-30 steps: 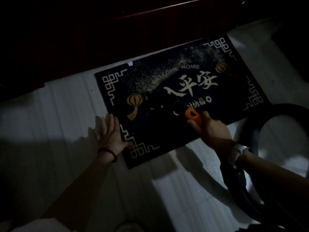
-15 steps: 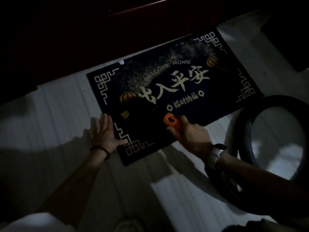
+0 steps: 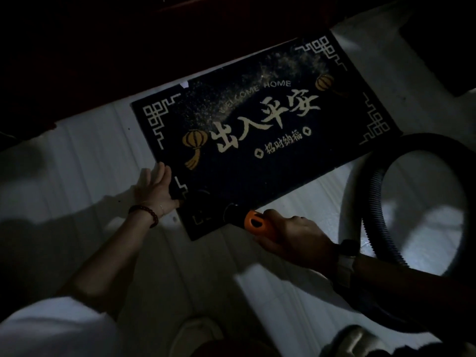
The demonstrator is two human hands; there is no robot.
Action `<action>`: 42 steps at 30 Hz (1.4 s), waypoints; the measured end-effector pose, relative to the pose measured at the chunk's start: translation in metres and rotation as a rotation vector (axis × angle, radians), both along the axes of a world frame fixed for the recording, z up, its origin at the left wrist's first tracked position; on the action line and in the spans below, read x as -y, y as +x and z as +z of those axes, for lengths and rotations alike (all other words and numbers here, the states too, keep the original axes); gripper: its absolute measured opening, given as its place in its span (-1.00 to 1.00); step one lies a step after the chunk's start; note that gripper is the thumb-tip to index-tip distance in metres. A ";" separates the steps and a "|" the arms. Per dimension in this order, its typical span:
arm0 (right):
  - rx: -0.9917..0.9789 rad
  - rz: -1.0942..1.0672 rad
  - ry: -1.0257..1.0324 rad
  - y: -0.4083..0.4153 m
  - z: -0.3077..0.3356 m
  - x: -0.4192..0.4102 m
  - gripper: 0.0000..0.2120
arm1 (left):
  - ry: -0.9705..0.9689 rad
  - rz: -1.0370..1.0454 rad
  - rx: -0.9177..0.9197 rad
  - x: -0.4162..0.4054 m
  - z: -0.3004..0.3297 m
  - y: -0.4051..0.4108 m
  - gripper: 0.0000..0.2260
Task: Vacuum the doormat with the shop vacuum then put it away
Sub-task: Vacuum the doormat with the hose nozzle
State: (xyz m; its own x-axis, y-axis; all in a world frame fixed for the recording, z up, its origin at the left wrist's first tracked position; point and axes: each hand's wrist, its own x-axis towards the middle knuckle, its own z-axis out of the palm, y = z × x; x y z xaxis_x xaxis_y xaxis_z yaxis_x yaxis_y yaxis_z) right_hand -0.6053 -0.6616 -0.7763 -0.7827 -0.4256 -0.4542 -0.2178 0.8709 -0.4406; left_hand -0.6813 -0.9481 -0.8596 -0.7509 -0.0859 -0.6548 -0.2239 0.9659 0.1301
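Dim pale floor (image 3: 77,155) is carrying the doormat (image 3: 257,161); left hand (image 3: 154,191), fingers straight, is pressing its near-left edge, right hand (image 3: 291,240) fingers grasping the orange nozzle handle (image 3: 257,224) at its near corner.

The room is dim, with hard shadows crossing a pale grooved plank floor (image 3: 85,155). A dark reddish wooden door (image 3: 128,47) fills the top.

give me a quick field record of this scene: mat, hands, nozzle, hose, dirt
doormat: dark, flat on pale floor, printed WELCOME HOME
left hand: flat, pressing the mat's near left edge
right hand: gripping the orange hose handle
nozzle: on the mat's near corner
hose: black, looped on the floor at right
dirt: pale specks across the mat's far part
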 end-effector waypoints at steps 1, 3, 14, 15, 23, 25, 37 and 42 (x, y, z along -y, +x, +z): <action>0.002 0.007 0.010 0.000 0.001 -0.001 -0.49 | 0.003 0.009 -0.004 -0.002 0.001 0.000 -0.15; 0.001 -0.024 0.070 -0.006 0.003 -0.005 -0.47 | 0.007 0.033 -0.013 -0.006 0.002 0.000 -0.17; -0.172 -0.497 0.053 -0.069 -0.003 -0.028 -0.49 | -0.070 -0.142 -0.066 -0.028 -0.003 0.003 -0.35; -0.183 -0.520 0.045 -0.073 -0.004 -0.027 -0.49 | -0.059 -0.153 -0.051 -0.027 -0.003 0.001 -0.35; -0.115 -0.667 -0.088 -0.086 -0.015 -0.022 -0.53 | -0.123 -0.135 -0.053 -0.041 -0.007 0.007 -0.03; -0.079 -0.671 -0.134 -0.076 -0.019 -0.023 -0.53 | -0.118 -0.112 -0.052 -0.041 -0.008 0.006 -0.03; -0.095 -0.633 -0.051 -0.036 -0.026 -0.020 -0.65 | -0.041 -0.023 -0.080 -0.043 -0.008 0.007 -0.03; -0.012 -0.369 -0.081 -0.027 -0.024 0.016 -0.64 | -0.010 0.010 -0.097 -0.045 -0.005 0.008 -0.05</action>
